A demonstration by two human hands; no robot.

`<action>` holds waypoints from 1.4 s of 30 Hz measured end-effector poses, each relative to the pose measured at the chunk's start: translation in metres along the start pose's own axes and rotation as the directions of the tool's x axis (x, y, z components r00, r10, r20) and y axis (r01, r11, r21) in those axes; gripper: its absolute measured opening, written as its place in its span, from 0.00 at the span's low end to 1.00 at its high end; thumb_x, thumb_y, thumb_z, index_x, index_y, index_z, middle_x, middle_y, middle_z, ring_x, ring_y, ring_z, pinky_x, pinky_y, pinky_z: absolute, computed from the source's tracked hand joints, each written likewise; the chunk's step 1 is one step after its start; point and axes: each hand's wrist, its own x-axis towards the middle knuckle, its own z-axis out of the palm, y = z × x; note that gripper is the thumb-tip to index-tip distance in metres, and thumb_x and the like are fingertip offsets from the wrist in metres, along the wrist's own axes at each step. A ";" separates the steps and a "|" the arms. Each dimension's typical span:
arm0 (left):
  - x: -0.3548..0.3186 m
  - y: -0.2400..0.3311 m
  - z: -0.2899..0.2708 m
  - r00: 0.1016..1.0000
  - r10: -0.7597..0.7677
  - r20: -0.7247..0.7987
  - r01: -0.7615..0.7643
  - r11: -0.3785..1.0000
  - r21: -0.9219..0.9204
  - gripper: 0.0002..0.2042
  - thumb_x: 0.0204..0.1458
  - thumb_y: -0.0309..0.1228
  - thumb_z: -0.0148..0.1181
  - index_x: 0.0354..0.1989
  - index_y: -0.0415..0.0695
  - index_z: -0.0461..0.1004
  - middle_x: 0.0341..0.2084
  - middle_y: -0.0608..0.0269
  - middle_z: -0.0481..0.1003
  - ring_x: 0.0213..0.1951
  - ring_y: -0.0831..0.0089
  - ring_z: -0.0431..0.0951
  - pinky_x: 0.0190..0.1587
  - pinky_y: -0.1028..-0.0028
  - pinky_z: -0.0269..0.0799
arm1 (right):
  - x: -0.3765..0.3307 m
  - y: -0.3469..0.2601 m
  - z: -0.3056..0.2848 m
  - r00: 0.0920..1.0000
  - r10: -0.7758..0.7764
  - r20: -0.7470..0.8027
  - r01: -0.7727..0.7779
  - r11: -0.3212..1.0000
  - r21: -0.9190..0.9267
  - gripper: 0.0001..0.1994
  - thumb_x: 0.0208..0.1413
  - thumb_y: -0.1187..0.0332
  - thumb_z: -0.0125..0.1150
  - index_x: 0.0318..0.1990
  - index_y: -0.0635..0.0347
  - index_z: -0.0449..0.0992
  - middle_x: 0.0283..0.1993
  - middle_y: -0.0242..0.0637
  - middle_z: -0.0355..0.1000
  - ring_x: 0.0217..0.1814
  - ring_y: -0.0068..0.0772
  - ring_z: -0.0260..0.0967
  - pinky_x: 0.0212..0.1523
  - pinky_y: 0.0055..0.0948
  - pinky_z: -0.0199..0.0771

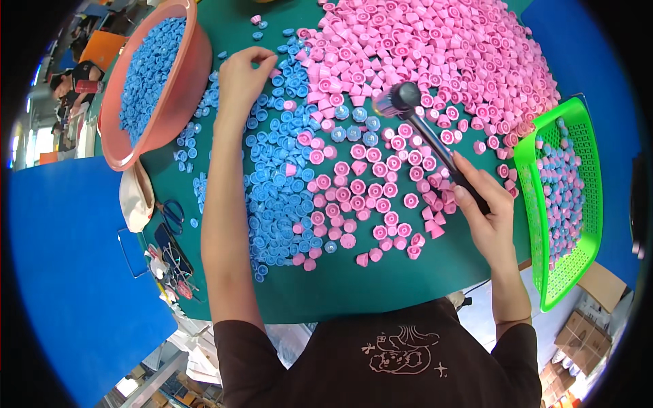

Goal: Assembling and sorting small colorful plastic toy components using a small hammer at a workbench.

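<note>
My right hand (484,216) is wrapped around the black handle of a mallet (434,144). The mallet's head lies over the pink pieces, close to a small group of blue-topped pieces (354,134). Farther left, my left hand (243,76) is closed in a pinch above the blue caps (275,180). A pink bit shows by its fingertips; whether they grip it I cannot tell. Small pink cup-shaped pieces (422,51) form a large heap at the far side, and more of them lie loose between the blue caps and my right hand.
A salmon-pink basin (198,58) full of blue caps stands at the far left. At the right edge is a green basket (590,204) holding pink-and-blue pieces. Scissors (173,215) and small clutter lie along the left edge of the green table (326,292).
</note>
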 end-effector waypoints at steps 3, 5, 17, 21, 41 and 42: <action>0.027 0.007 0.020 0.996 0.085 0.040 -0.084 0.996 -0.022 0.10 0.49 0.37 0.63 0.35 0.45 0.82 0.29 0.60 0.80 0.32 0.66 0.79 0.37 0.71 0.73 | -0.001 0.010 -0.004 0.998 0.056 -0.026 -0.056 0.998 0.005 0.20 0.57 0.77 0.58 0.59 0.63 0.72 0.37 0.33 0.73 0.35 0.18 0.66 0.36 0.17 0.63; 0.042 0.007 0.032 0.978 0.190 0.087 -0.193 0.981 0.023 0.11 0.47 0.37 0.64 0.35 0.45 0.81 0.31 0.59 0.79 0.34 0.63 0.79 0.39 0.67 0.74 | -0.002 0.014 -0.006 0.998 0.064 -0.019 -0.064 0.998 -0.012 0.20 0.57 0.77 0.58 0.59 0.63 0.72 0.38 0.33 0.74 0.35 0.18 0.66 0.36 0.17 0.64; 0.079 0.023 0.036 0.940 -0.003 0.341 -0.077 0.972 0.221 0.16 0.42 0.43 0.67 0.30 0.42 0.82 0.25 0.58 0.80 0.32 0.64 0.81 0.39 0.69 0.75 | -0.006 0.018 -0.004 0.997 0.076 -0.004 -0.076 0.997 0.006 0.21 0.55 0.76 0.61 0.58 0.60 0.73 0.27 0.30 0.66 0.27 0.18 0.58 0.27 0.20 0.56; 0.073 0.032 0.041 0.954 -0.007 0.299 -0.059 0.975 0.212 0.17 0.42 0.46 0.68 0.28 0.42 0.81 0.22 0.60 0.80 0.29 0.65 0.81 0.36 0.68 0.74 | -0.009 0.018 -0.006 0.998 0.060 0.003 -0.060 0.998 -0.010 0.21 0.55 0.76 0.61 0.58 0.60 0.73 0.26 0.30 0.66 0.27 0.18 0.58 0.27 0.20 0.56; -0.058 0.107 -0.011 0.988 -0.093 0.122 0.128 0.936 -0.327 0.15 0.45 0.36 0.70 0.38 0.41 0.81 0.26 0.66 0.77 0.26 0.82 0.71 0.32 0.79 0.68 | -0.034 0.022 -0.014 0.997 0.041 -0.061 -0.041 0.999 0.005 0.20 0.56 0.73 0.61 0.58 0.61 0.73 0.28 0.30 0.68 0.28 0.19 0.60 0.29 0.20 0.58; -0.085 0.123 -0.019 0.972 -0.121 0.199 0.179 0.935 -0.307 0.14 0.44 0.33 0.71 0.39 0.42 0.81 0.26 0.66 0.77 0.27 0.83 0.70 0.32 0.80 0.68 | -0.033 0.026 -0.011 0.998 0.042 -0.054 -0.041 0.999 0.014 0.20 0.56 0.73 0.61 0.58 0.61 0.73 0.28 0.30 0.68 0.28 0.19 0.60 0.29 0.20 0.58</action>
